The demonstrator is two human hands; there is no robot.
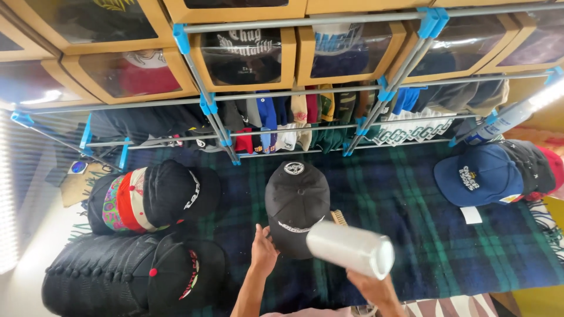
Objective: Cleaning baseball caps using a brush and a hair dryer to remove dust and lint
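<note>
A dark blue and green plaid blanket [411, 235] covers the surface, filling the middle and lower right of the frame. Across the top runs a grey rack [282, 94] with blue joints, holding tan window boxes [241, 56] of caps above hanging clothes. Cap stacks [153, 199] lie at left; a blue cap [479, 176] sits at right. At centre lies a black cap [296, 205]. The left hand [263, 252] grips its lower edge. The right hand [376, 289], bottom centre, clasps a white bottle [351, 248] over the cap.
</note>
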